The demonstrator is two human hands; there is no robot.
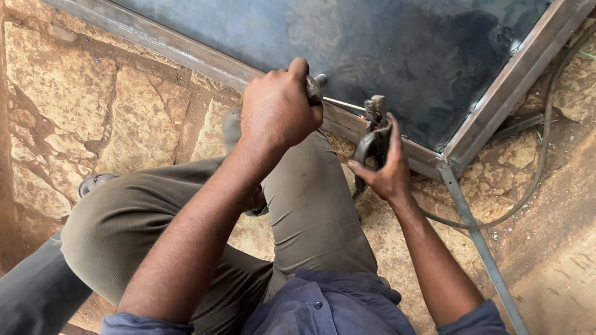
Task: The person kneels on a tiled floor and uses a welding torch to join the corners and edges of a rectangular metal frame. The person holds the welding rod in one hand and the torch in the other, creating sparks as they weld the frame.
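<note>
— What has the left hand (278, 111) got?

— Its grip is closed into a fist around a small metal tool (314, 89); only the tool's grey end shows past the knuckles, so I cannot tell what kind it is. The fist sits right over the near rail of the steel frame (215, 65).

— And the right hand (386, 173)?

— Its fingers are wrapped tight around the handles of a welding clamp (375, 134), with the thumb on the outer side. The clamp stands upright just in front of the same frame rail, a little nearer the frame's corner than the left fist. A thin rod (343, 103) runs from the clamp's top toward the left hand.

— Where does the frame lie?

— Flat on the stone floor (89, 115), with a dark metal sheet (386, 28) filling it. A black cable (532, 181) curves over the ground outside the frame's corner and runs back toward the clamp. A narrow flat metal strip (477, 245) slants away from that corner toward the person.

— And the person?

— Crouched against the frame rail, knees in olive trousers (143, 219) below the left arm, and a blue shirt (328, 325) nearest the camera.
</note>
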